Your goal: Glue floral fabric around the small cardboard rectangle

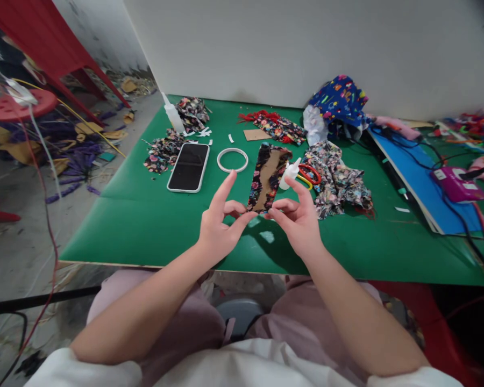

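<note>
Between my two hands, above the green table, is a rectangular piece of cardboard partly wrapped in dark floral fabric [259, 180], with bare brown card showing along its middle. My left hand [221, 220] pinches its near left corner between thumb and fingers, index finger raised. My right hand [298, 223] pinches the near right corner the same way, index finger also lifted. Just beyond my right hand stands a small white glue bottle [289, 175], beside scissors with red and yellow handles [311, 176]. A white ring of tape [233, 160] lies beyond my left hand.
A phone [189, 167] lies left on the green table [145, 226]. Floral fabric pieces [339, 183] lie right; more fabric scraps [165, 149] and another glue bottle [172, 114] are at the far left. A blue folder [411, 185], cables and a purple packet [458, 184] are on the right.
</note>
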Motion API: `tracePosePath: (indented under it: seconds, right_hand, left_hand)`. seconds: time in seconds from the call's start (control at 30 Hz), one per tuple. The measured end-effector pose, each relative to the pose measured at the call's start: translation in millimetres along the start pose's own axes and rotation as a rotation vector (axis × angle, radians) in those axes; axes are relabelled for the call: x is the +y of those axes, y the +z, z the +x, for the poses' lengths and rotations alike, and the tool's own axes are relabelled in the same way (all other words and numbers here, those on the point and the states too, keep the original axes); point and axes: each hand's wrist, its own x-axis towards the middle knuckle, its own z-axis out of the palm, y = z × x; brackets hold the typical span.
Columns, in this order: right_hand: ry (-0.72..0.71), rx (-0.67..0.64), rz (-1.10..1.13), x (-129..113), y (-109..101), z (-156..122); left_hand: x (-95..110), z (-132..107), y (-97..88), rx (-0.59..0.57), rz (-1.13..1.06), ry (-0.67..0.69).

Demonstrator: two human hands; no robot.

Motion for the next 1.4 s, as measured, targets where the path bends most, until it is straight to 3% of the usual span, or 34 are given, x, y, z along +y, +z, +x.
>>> tracePosePath:
  seconds: [0.37, 0.6, 0.83, 1.4]
  right_hand:
    - [-0.019, -0.003, -0.012, 8.1, 7.6, -1.4]
    - [0.029, -0.006, -0.005, 8.1, 5.4, 0.6]
    - [0.154, -0.042, 0.072, 3.5, 6.2, 2.1]
    - [0.180, -0.031, 0.132, 0.9, 9.4, -3.4]
  left_hand:
    - [2.4, -3.4, 1.0, -0.092, -0.061, -0.069]
    - [1.4, -4.3, 3.2, -0.093, -0.101, -0.085]
    - [4.5, -1.7, 0.6, -0.177, -0.206, -0.183]
    - [11.1, 10.6, -11.5, -0.312, -0.362, -0.352]
